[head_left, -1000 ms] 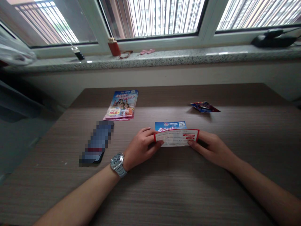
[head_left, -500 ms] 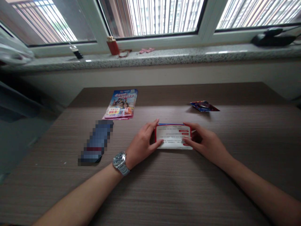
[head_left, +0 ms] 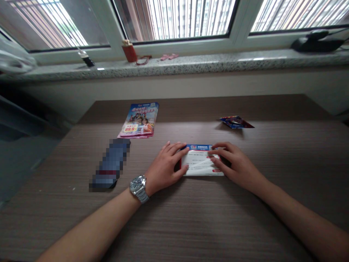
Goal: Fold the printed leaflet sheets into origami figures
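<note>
- Your sheet looked about half done to me: the white, red-bordered glossy paper leaflet (head_left: 199, 163) lay on the wood-grain desk (head_left: 174, 225) right in front of you, seemingly doubled over, with a blue printed strip (head_left: 201, 147) peeking out along the far side.
- So the layers weren't lined up at that far edge, and I couldn't tell if there was a crease.
- Your left hand (head_left: 163, 169) had its fingers apart, tips at the far-left corner, thumb on the left side. Nothing clamped that I could see.
- Your right hand (head_left: 242, 167) had spread fingers too, touching the leaflet's right part.
- Sideways room was decent: the blurred dark-blue flat oblong thing (head_left: 110, 163) sat well apart, left of your left hand.
- The colourful glossy leaflet stack (head_left: 140, 120) was farther off, near the desk's far edge.
- The folded blue-and-red paper piece (head_left: 236, 122) sat beyond your right hand, not touching it.
</note>
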The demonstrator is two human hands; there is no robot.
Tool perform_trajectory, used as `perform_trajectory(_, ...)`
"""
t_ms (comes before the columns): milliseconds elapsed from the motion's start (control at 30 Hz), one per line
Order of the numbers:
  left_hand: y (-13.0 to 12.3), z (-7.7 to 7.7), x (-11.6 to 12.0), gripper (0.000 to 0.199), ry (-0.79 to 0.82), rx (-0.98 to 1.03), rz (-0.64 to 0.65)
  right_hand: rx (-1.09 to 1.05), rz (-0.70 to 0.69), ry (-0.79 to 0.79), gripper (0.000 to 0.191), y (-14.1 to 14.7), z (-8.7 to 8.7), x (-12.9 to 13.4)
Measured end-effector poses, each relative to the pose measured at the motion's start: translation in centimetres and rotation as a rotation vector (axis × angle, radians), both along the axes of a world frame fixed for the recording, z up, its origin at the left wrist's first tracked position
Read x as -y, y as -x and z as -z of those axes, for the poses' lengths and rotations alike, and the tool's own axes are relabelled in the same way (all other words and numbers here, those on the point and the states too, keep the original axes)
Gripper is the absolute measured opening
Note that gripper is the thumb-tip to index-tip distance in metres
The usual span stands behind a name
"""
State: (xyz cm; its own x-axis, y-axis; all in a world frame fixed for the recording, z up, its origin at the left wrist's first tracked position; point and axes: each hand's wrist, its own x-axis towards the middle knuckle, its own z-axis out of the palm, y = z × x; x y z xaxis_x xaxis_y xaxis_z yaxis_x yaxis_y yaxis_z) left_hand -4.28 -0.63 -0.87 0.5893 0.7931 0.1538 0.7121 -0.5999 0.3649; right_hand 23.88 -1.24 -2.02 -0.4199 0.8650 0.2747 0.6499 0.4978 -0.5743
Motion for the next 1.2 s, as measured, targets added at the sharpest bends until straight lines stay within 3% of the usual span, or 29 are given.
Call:
perform_trajectory(167, -0.12, -0.38, 0.22, 0.059, -0.001, 0.011, 0.01, -0.02, 0.046, 0.034, 0.018, 0.2, 0.04, -0.29)
perform_trajectory(433, -0.65, -0.56, 0.08, 0.045, -0.01, 0.061, -0.065, 0.089, 0.055, -0.011, 0.04, 0.51, 0.34, -0.26)
perform_trajectory(1200, -0.82, -0.53, -0.67, 0.036, 0.051, 0.114, -0.148, 0.073, 0.097, 0.131, 0.029, 0.96, -0.4, -0.93)
